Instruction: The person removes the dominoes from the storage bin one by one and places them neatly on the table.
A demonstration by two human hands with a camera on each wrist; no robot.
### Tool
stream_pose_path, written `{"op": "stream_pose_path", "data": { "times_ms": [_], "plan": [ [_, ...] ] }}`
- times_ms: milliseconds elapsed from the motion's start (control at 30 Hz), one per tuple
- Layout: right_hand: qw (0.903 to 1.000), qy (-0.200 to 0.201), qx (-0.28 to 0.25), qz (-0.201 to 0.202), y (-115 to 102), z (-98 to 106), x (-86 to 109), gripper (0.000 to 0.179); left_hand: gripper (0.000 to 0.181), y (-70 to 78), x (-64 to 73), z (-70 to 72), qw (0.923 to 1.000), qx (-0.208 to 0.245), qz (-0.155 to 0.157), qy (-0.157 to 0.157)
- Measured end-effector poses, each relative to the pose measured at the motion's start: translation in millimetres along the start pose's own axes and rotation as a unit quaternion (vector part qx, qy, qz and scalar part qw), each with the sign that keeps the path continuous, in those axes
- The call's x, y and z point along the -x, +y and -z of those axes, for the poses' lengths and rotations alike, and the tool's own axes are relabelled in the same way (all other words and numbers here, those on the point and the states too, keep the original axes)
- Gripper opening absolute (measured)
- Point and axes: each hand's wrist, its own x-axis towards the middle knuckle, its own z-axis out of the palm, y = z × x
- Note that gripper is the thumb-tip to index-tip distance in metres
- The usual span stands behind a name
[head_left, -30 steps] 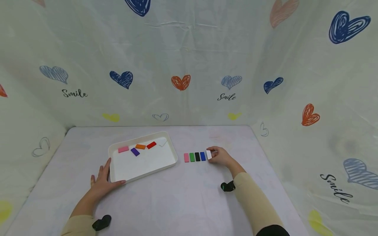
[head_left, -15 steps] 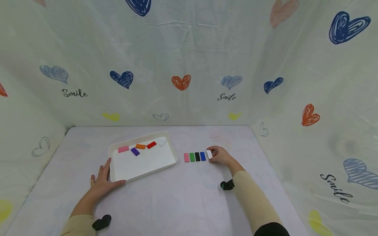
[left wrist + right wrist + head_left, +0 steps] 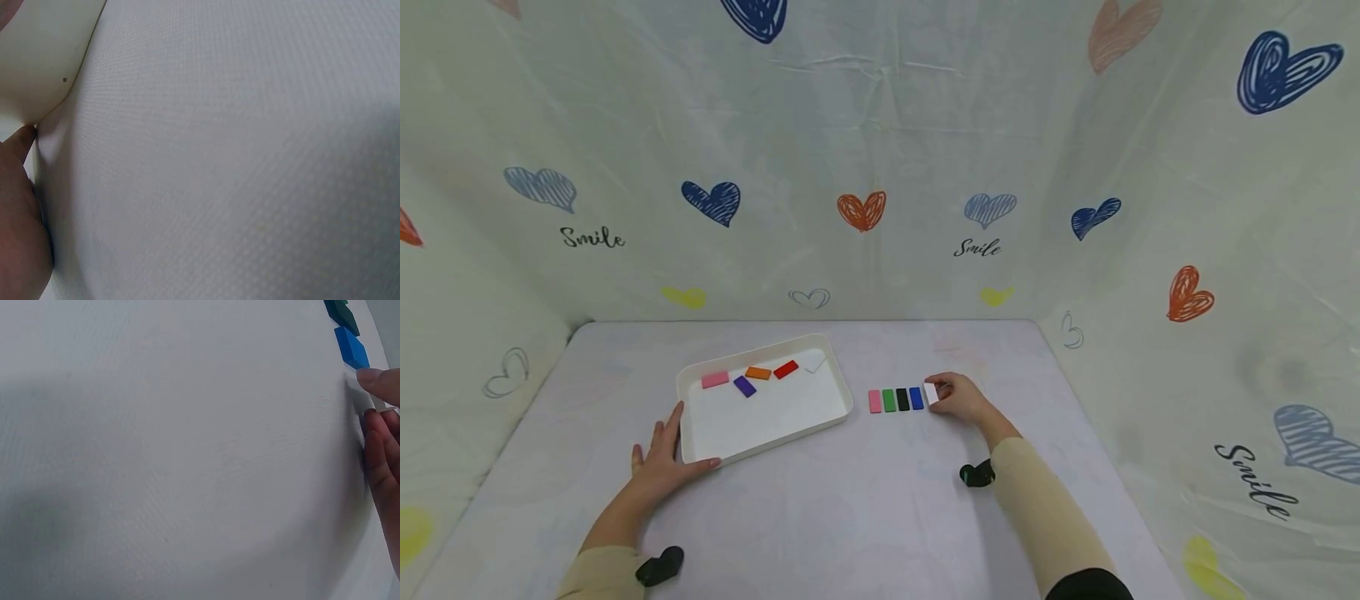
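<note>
My right hand (image 3: 958, 398) pinches a white block (image 3: 932, 393) between thumb and fingers, at the right end of a row on the table. That row holds a pink block (image 3: 875, 402), a green block (image 3: 889, 400), a black block (image 3: 902, 399) and a blue block (image 3: 916, 398). In the right wrist view the thumb tip is close beside the blue block (image 3: 352, 348); the white one is mostly hidden by the fingers. My left hand (image 3: 662, 467) spreads its fingers against the near left corner of a white tray (image 3: 760, 446).
Inside the tray lie a pink block (image 3: 715, 380), a purple block (image 3: 745, 386), an orange block (image 3: 758, 373), a red block (image 3: 786, 369) and a white block (image 3: 815, 363). A heart-printed curtain (image 3: 917, 283) stands behind the table (image 3: 820, 533) and along its sides.
Almost nothing differs. The white block in my right hand shifts and turns very slightly at the end of the row; my left hand stays on the tray.
</note>
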Motion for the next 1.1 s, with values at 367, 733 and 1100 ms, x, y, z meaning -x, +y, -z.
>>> {"op": "stream_pose_path", "data": {
  "times_ms": [367,733,1100],
  "plan": [
    [0.9986,-0.016,-0.049,-0.011,14.2,4.2,-1.2,0.05,0.127,3.2,-1.5,2.1,0.9998,-0.011,0.011,-0.012],
    [0.9993,-0.029,-0.019,-0.009,9.4,5.5,-3.3,0.05,0.126,5.7,1.4,2.4,0.9998,-0.007,0.01,-0.013],
    [0.9994,-0.028,-0.002,-0.02,6.6,5.5,-3.1,0.051,0.127,1.9,-1.1,0.4,0.9999,-0.007,0.005,-0.005]
  ]
}}
